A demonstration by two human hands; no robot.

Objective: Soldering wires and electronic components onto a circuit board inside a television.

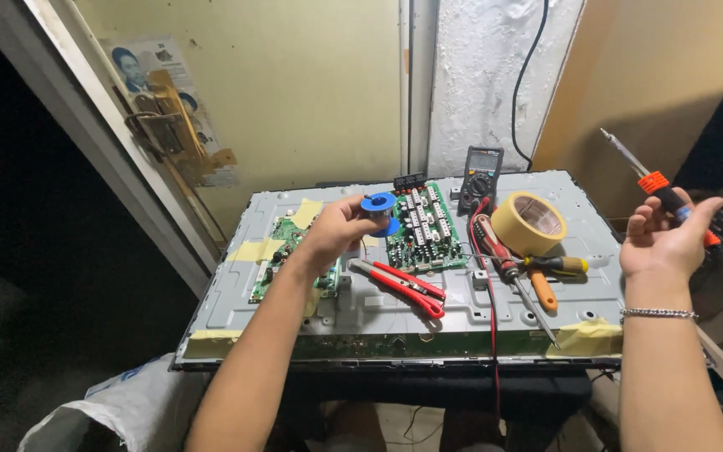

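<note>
My left hand (336,230) holds a blue solder spool (379,211) above a grey metal back panel (353,314) lying flat on a stand. My right hand (667,238), raised off the panel's right edge, grips a soldering iron (654,184) with a black and orange handle, its tip pointing up and left. A silver bracelet (658,314) circles that wrist. Green circuit boards (420,226) are mounted on the panel, one partly hidden under my left hand.
On the panel lie red-handled pliers (403,286), screwdrivers (516,276), a roll of tan tape (530,222) and a multimeter (480,177) with a red lead (492,335). Tan tape strips mark the corners. A wall stands behind, a white sack (119,410) below left.
</note>
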